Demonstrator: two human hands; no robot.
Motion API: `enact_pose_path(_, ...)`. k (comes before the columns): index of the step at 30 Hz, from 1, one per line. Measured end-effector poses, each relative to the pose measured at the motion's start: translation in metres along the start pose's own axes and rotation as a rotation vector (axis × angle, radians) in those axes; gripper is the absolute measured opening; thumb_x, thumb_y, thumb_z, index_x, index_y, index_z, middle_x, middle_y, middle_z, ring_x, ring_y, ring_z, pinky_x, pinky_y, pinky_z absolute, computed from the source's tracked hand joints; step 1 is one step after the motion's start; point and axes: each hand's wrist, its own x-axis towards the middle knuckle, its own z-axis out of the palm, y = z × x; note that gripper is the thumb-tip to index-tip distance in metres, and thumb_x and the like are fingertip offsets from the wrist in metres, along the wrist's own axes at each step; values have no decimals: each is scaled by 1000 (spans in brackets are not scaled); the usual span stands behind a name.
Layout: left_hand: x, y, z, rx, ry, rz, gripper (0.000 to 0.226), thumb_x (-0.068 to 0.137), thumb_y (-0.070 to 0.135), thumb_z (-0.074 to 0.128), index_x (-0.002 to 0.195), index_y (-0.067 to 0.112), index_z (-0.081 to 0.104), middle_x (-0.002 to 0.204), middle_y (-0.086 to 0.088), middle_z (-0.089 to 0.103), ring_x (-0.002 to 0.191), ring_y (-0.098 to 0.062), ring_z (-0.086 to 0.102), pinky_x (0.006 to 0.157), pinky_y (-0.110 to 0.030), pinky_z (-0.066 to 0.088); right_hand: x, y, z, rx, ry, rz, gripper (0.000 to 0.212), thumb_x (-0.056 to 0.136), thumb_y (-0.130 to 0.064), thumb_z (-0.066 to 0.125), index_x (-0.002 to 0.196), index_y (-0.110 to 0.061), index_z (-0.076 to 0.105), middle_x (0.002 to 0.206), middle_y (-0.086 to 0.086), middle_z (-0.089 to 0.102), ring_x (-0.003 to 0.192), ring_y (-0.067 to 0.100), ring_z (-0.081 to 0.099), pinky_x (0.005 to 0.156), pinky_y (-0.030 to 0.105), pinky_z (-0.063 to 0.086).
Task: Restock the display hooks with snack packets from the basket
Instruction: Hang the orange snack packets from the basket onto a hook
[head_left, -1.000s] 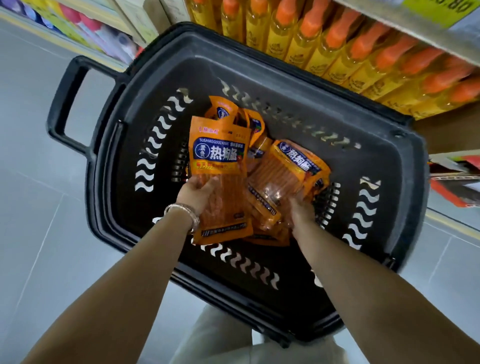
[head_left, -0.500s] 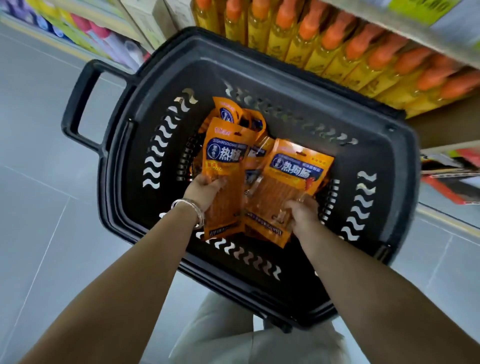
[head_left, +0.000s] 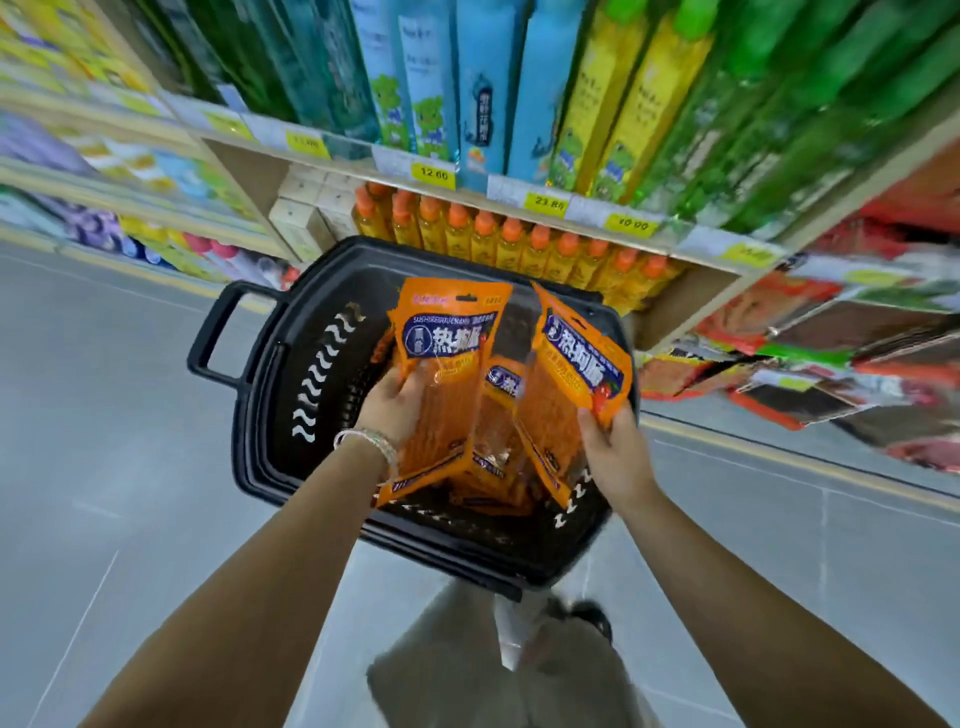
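Note:
A black plastic basket (head_left: 270, 415) stands on the floor in front of the shelves. My left hand (head_left: 397, 410) grips a stack of orange snack packets (head_left: 447, 332) raised above the basket. My right hand (head_left: 610, 441) grips another orange packet (head_left: 576, 364) by its right edge, tilted, also lifted over the basket. More orange packets (head_left: 493, 467) hang or lie between the two, down inside the basket. Hanging snack packets (head_left: 810, 374) on display show blurred at the right; the hooks themselves are not distinguishable.
A shelf row of yellow bottles with orange caps (head_left: 509, 244) stands right behind the basket. Tall blue, yellow and green boxes (head_left: 519, 93) fill the shelf above, with price tags (head_left: 434, 174) along its edge. Grey tiled floor (head_left: 104, 441) spreads to the left.
Both hands have lifted their orange packets up out of the basket. The view has tilted upward, showing the upper shelves and the hanging display at the right.

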Motion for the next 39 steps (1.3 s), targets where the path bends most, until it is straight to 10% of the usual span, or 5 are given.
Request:
enact_pose_path(5,-68,37,36,-26,10,259,7,92,38,51,96,36,56,103,2,63,95,-19,60,78,-31,43,-42,-10,-88,291,207,-73,17,99,-24,47,112,-23,57,99,-5,63,89,11,56,80,24,38)
enact_pose_path(14,-212,141,146,-97,-31,624,65,94,54,40,141,9,39,146,-10,40,132,-25,37,96,-26,28,-113,-22,-284,123,500,-320,31,101,-21,42,69,-23,45,66,-6,47,66,14,45,63,27,25)
enact_pose_path(20,-279,223,190,-234,-69,910,30,96,31,50,119,14,60,104,7,57,103,-13,53,69,-5,33,-117,-30,-394,152,708,-420,34,101,-24,40,130,-9,50,125,0,54,118,16,48,91,20,34)
enact_pose_path(30,-324,352,225,-340,-56,1125,29,93,43,51,73,24,57,67,24,57,56,16,52,47,0,34,-79,-100,-523,394,941,-503,24,98,-35,46,91,-17,59,92,7,67,74,4,54,65,21,40)
enact_pose_path(39,-306,446,238,-298,6,1232,40,92,45,51,61,20,53,57,4,56,52,-12,52,51,-25,38,-28,-187,-607,835,866,-489,24,93,-32,53,74,-17,55,66,-3,53,55,10,48,48,16,37)
